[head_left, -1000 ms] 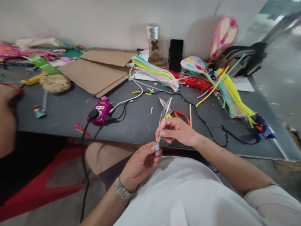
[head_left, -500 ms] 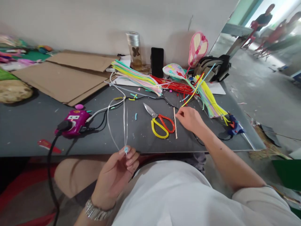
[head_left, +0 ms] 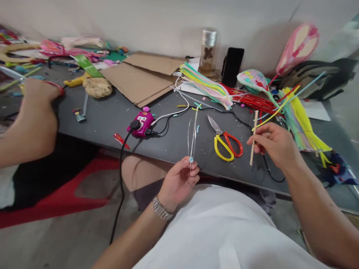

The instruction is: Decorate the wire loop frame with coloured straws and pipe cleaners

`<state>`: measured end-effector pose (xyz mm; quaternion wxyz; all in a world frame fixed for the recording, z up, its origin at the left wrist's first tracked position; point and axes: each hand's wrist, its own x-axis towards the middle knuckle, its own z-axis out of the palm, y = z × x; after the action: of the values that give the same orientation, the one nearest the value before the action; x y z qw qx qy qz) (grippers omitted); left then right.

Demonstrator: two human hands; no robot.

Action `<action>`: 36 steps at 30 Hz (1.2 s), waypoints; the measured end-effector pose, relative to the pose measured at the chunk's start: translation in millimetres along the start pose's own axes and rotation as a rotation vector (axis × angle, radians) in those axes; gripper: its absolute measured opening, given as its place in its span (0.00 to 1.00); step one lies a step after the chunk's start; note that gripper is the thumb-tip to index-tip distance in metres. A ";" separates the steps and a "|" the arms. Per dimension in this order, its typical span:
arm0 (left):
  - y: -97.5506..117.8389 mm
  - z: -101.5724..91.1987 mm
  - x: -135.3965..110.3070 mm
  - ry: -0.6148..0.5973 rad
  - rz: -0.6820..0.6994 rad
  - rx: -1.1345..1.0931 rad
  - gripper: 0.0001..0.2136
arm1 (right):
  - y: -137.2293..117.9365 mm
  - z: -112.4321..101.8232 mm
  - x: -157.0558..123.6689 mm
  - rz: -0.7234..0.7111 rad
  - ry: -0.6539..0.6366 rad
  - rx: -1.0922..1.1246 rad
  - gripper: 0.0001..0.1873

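My left hand (head_left: 181, 179), with a metal watch on its wrist, pinches several thin silvery wires (head_left: 194, 134) near the table's front edge. A small light-blue piece (head_left: 191, 159) sits on the wires at my fingertips. Between the thumb and fingers of my right hand (head_left: 273, 144) is a thin beige stick (head_left: 252, 153), held roughly upright above the table. Scissors (head_left: 224, 144) with one yellow and one red handle lie open between my hands. Beyond my right hand lie bundles of yellow and pastel pipe cleaners (head_left: 304, 119) and red ones (head_left: 252, 101).
A purple power adapter (head_left: 144, 121) with cords lies to the left, near cardboard sheets (head_left: 146, 82). At the back stand a bottle (head_left: 209, 52) and a phone (head_left: 233, 67). A co-worker's arm (head_left: 36, 116) reaches in at far left. A glue gun (head_left: 340, 168) lies at right.
My right hand has picked the beige stick up from the table. The view has swung left, bringing a co-worker's arm into sight. My left hand still pinches the wires.
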<state>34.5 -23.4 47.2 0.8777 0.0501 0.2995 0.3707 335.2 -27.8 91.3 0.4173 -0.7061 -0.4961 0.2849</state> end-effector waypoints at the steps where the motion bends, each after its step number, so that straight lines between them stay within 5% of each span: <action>1: -0.7 -0.1 0.8 -0.005 0.002 0.002 0.09 | -5.9 2.6 -10.7 -0.012 0.030 0.135 0.06; 6: -4.3 1.8 2.0 0.002 0.024 0.009 0.10 | -17.7 36.9 -60.0 -0.102 0.069 0.294 0.08; 13: -6.7 8.6 -0.1 0.042 0.024 -0.008 0.11 | 24.6 52.4 -84.0 -0.465 0.070 -0.065 0.03; 19: -15.7 21.5 3.2 0.035 0.019 -0.004 0.12 | 1.5 58.5 -99.3 -0.702 -0.097 0.071 0.24; 23: -19.3 30.4 3.6 0.037 0.013 0.006 0.11 | -12.7 66.8 -91.0 -0.928 -0.095 0.010 0.27; 36: -24.1 37.1 -0.6 0.016 0.027 0.025 0.13 | -12.3 65.9 -89.4 -1.028 -0.045 -0.049 0.23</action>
<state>70.1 -36.1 70.4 0.8696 0.0623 0.3103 0.3789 244.8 -89.5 68.7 0.4759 -0.3742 -0.7945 0.0466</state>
